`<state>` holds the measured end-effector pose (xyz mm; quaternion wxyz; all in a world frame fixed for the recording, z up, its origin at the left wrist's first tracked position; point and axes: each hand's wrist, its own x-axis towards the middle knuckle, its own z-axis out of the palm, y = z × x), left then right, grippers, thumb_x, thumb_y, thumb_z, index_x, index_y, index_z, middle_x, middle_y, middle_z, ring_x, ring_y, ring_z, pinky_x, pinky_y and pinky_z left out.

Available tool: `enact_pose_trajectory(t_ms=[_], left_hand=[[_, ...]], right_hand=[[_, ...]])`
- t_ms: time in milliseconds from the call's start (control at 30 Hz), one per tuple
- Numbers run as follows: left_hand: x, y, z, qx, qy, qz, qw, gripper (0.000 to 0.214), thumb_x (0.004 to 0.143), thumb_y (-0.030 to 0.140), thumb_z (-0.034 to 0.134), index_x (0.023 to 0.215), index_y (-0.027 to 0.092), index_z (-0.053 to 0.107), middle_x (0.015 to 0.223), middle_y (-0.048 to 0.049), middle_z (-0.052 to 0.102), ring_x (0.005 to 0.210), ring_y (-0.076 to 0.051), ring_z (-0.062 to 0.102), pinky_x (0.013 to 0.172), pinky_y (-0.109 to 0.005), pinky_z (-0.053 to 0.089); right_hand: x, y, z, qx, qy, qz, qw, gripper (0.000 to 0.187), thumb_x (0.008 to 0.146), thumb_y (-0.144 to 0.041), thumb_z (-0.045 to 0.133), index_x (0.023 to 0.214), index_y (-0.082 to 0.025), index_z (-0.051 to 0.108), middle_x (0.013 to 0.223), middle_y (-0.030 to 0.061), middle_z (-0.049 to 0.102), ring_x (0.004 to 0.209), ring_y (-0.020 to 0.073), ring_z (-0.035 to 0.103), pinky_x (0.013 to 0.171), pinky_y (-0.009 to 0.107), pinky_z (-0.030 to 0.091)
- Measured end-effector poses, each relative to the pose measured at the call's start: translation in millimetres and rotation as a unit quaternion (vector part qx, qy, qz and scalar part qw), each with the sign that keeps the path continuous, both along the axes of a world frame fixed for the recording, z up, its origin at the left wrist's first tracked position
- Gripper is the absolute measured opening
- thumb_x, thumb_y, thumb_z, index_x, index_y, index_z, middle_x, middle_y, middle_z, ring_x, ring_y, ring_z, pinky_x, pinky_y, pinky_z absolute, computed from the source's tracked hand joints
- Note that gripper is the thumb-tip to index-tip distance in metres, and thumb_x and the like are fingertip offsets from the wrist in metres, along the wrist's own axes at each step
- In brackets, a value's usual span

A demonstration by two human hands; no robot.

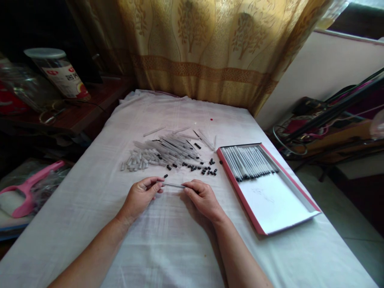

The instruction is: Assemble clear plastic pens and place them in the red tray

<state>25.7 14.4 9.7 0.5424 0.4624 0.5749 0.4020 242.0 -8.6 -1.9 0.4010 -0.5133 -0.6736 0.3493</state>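
Note:
My left hand (141, 196) and my right hand (202, 198) rest low on the white cloth, fingers pinched on the two ends of one clear pen tube (174, 185) held level between them. Just beyond lies a heap of clear pen tubes (171, 149), a cluster of short clear caps (136, 161) to its left, and scattered small black plugs (204, 169) to its right. A red-edged shallow box (300, 198) on the right holds a neat row of assembled pens (250, 162) in its far half.
The cloth-covered table (180, 248) runs back to a gold patterned curtain (207, 52). A plastic jar (58, 72) stands on a dark side table at the left, above a pink tool (28, 190). Cables and rods (330, 116) clutter the right side.

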Motion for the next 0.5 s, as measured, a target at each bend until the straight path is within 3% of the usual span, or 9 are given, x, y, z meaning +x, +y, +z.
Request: enact_pose_trajectory(t_ms=[500], left_hand=[[0.3, 3.1, -3.8, -0.005, 0.009, -0.003, 1.0, 0.056, 0.056, 0.063, 0.078, 0.087, 0.017, 0.073, 0.074, -0.0068, 0.073, 0.07, -0.021, 0.069, 0.052, -0.024, 0.051]], right_hand=[[-8.3, -0.1, 0.1, 0.017, -0.032, -0.02, 0.999, 0.02, 0.087, -0.02, 0.057, 0.093, -0.019, 0.076, 0.082, 0.0054, 0.072, 0.077, 0.0167, 0.066, 0.073, 0.026, 0.051]])
